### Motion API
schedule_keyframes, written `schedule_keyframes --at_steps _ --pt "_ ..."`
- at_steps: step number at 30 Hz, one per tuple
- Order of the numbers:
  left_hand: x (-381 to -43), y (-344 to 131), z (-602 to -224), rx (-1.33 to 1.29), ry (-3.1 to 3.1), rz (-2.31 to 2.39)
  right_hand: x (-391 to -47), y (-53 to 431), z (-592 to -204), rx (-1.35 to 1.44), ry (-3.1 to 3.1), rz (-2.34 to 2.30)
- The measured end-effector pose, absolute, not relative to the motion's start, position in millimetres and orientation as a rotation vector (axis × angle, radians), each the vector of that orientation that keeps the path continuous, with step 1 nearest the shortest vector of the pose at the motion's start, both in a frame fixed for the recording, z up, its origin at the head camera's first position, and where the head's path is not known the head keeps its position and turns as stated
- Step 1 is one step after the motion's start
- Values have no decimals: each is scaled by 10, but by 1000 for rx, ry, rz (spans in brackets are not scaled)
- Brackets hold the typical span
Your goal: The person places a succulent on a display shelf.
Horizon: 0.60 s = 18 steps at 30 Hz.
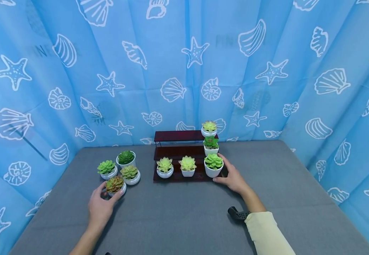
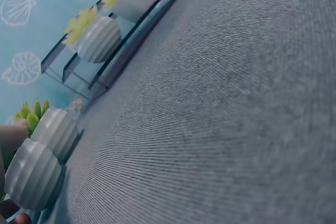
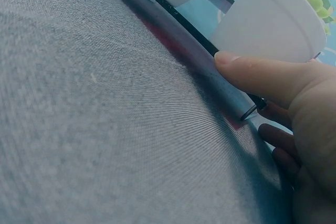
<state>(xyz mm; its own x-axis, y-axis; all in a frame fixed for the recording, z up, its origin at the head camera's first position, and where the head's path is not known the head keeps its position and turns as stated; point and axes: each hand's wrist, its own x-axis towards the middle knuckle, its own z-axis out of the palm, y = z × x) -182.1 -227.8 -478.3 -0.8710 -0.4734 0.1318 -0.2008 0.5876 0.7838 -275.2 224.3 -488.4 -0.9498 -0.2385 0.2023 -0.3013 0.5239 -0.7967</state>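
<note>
the step in hand looks like gripping: the left hand (image 1: 101, 207) curls thumb and fingers round the brown plant (image 1: 114, 185), low at the left of the table (image 1: 184, 219), spread only as wide as its pot. the right hand's (image 1: 233, 179) thumb and forefinger bend round the green plant (image 1: 213, 162) at the right end of the stand's (image 1: 178, 135) bottom step; how firmly, i cannot tell. lifting the brown plant would call for a straight rise, as the pale plant (image 1: 129, 172) crowds it, with the bright plant (image 1: 106, 167) and dark plant (image 1: 126, 158) behind.
</note>
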Motion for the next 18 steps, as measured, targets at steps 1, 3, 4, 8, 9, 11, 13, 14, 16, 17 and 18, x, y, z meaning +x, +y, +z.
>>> schedule_keyframes --at_steps 1,3,4,8,9,11,13,14,16,17,18 --pt "-1827 -2280 -4791 544 -2493 -1168 -2754 2243 -4885 477 -2684 1420" --pt "-1839 -2288 -4804 540 -2498 -1161 -2758 2244 -4888 480 -2682 1421" --pt "-1846 -2290 -4806 539 -2501 -1159 -2760 2247 -4890 482 -2682 1422" --pt "-1874 -2299 -4806 558 -2518 -1179 -2768 2257 -4894 488 -2681 1424" --pt "-1877 -2299 -4804 566 -2520 -1187 -2770 2257 -4894 487 -2679 1429" --pt "-1880 -2301 -4800 585 -2522 -1203 -2772 2257 -4893 485 -2672 1439" --pt "-1879 -2309 -4805 596 -2510 -1219 -2772 2259 -4895 488 -2673 1436" --pt "-1872 -2314 -4807 598 -2505 -1221 -2771 2258 -4895 487 -2675 1431" --pt "-1856 -2329 -4814 609 -2491 -1222 -2770 2257 -4899 486 -2677 1424" --pt "-1848 -2338 -4819 607 -2483 -1223 -2769 2256 -4899 487 -2676 1424" --pt "-1840 -2348 -4825 606 -2476 -1218 -2769 2255 -4900 489 -2677 1419"
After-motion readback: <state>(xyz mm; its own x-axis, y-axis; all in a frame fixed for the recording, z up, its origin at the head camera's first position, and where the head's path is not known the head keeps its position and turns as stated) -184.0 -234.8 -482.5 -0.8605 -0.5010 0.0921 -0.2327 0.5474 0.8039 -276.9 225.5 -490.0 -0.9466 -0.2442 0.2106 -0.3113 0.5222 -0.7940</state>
